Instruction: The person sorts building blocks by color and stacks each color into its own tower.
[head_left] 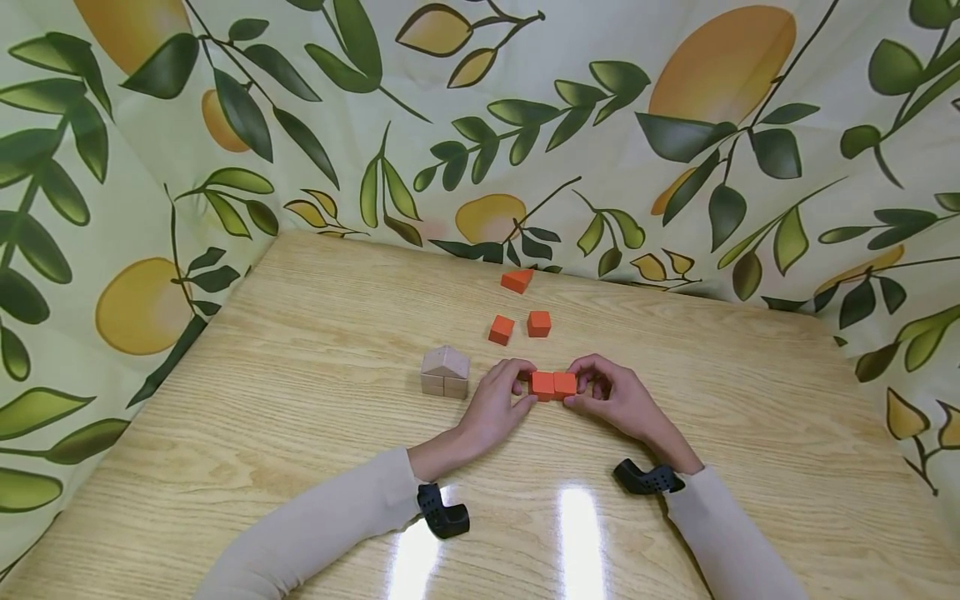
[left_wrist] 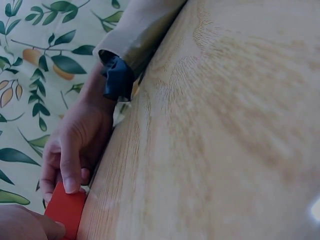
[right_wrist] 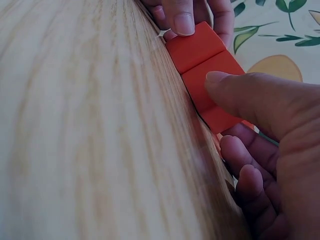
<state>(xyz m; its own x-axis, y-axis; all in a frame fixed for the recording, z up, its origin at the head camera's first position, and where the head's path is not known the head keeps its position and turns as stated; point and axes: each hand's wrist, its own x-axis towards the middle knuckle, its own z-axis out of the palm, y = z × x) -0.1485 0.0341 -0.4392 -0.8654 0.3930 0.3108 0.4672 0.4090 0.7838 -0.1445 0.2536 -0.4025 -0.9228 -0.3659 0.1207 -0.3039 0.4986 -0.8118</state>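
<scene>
Two red cube blocks sit side by side between the hands, faces meeting at a seam. My left hand pinches the left red cube, thumb at its near side and fingers behind. From the other side, my right hand pinches the right red cube. In the right wrist view, the right thumb presses flat on a red face, with the other fingers curled below. The left wrist view shows the right thumb on the red surface, while my left hand partly covers the blocks.
Left of the hands stands a small house of pale wooden blocks with a triangular roof. Two loose red cubes and a red triangular block lie farther back. Leaf-patterned cloth rises behind the wooden table.
</scene>
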